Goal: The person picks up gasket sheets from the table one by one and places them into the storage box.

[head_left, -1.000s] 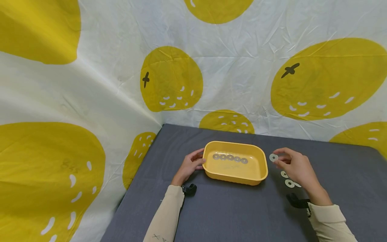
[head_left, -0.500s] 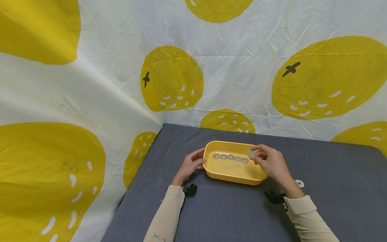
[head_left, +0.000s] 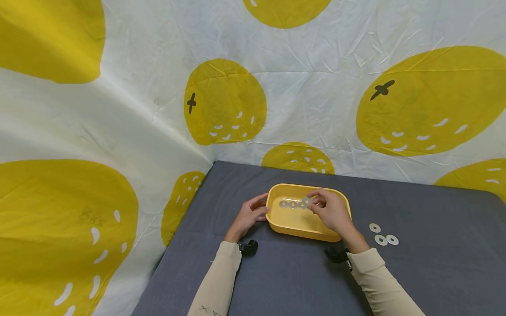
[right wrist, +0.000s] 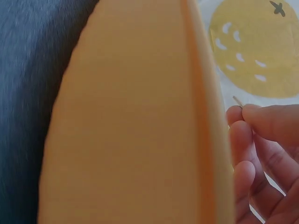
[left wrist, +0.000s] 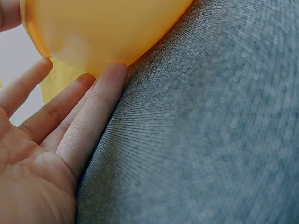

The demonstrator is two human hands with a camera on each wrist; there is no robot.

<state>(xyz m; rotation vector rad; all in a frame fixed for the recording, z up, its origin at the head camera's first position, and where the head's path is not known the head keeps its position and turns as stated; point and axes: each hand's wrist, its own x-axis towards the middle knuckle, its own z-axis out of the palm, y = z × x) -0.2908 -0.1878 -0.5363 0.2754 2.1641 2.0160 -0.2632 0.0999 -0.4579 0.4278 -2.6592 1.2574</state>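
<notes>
A yellow plastic tray (head_left: pixel 302 231) stands on the grey cloth. My left hand (head_left: pixel 247 216) holds its left end, thumb at the rim and fingertips (left wrist: pixel 112 77) against the outer wall. Between thumb and fingertips, my right hand (head_left: pixel 334 214) pinches a flat metal washer (head_left: pixel 306 200) over the tray. In the right wrist view, the washer (right wrist: pixel 237 100) shows edge-on, above the rim. Beneath it, a row of washers (head_left: pixel 283 204) lies along the tray floor, its right part hidden by the right hand.
Three loose washers (head_left: pixel 381 240) lie on the cloth-covered table (head_left: pixel 446 245), right of the tray and right forearm. A white sheet (head_left: pixel 312 96) with yellow fruit prints hangs behind the table and on the left.
My right hand has carried the pinched washer leftward from beside the tray to above the row inside it. The loose washers at right have come into full view. The left hand keeps its place.
</notes>
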